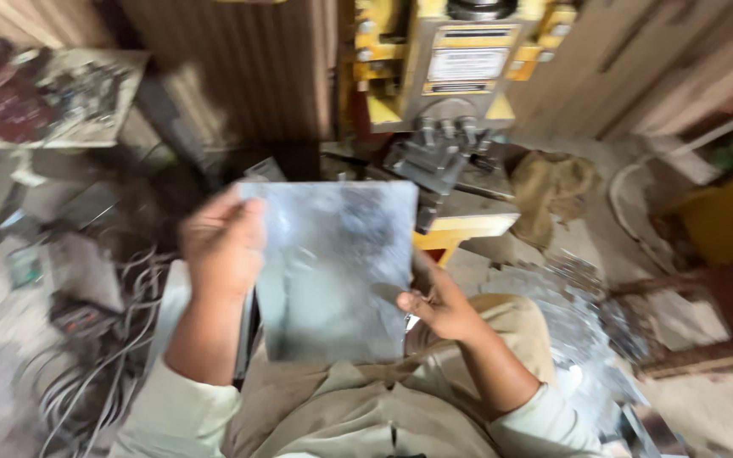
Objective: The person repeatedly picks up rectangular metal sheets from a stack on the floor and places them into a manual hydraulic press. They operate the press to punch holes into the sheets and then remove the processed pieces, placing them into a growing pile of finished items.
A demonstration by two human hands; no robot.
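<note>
While both hands (pixel 224 242) (pixel 436 307) grip metal sheet (pixel 337 267) — yellow press (pixel 456 76) beyond.

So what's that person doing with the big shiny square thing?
A seated person is holding a flat grey metal sheet up over their lap with both hands. The left hand grips its left edge near the top, and the right hand pinches its right edge lower down. Just ahead stands a yellow press machine. A pile of shiny metal scraps lies on the floor to the right, and loose cables lie to the left. The picture is blurry.
</note>
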